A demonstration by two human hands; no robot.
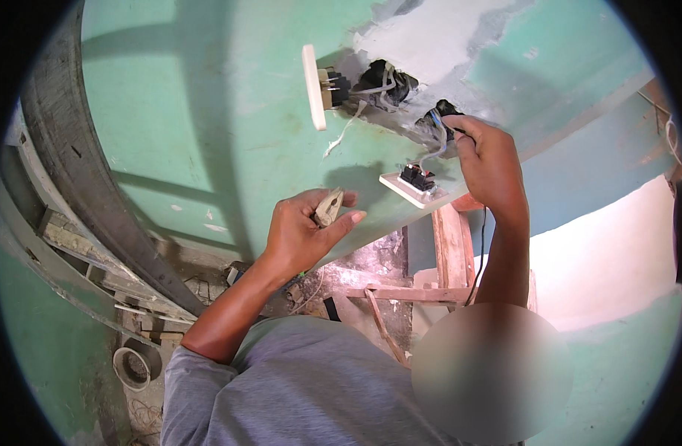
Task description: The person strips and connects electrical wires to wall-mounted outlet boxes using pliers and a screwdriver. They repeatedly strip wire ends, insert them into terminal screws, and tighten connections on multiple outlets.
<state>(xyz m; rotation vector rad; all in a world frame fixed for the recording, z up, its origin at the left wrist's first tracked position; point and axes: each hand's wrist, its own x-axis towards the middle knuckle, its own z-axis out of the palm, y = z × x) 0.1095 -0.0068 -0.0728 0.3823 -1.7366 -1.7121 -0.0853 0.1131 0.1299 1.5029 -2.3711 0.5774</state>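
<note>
My left hand is wrapped round a pair of worn pliers, jaws pointing up, held in front of the green wall. My right hand reaches to the lower right wall hole, thumb and forefinger pinched at its rim beside grey and blue wires. What the fingertips hold is hidden. Below that hole a white switch plate with a black back hangs by the wires. Further left, a second white plate sticks out from another hole, its wires running inside.
A strip of loose white material hangs between the two plates. At the left stands a curved grey metal frame. Lower down are a bucket and a wooden trestle. A dark cable hangs behind my right forearm.
</note>
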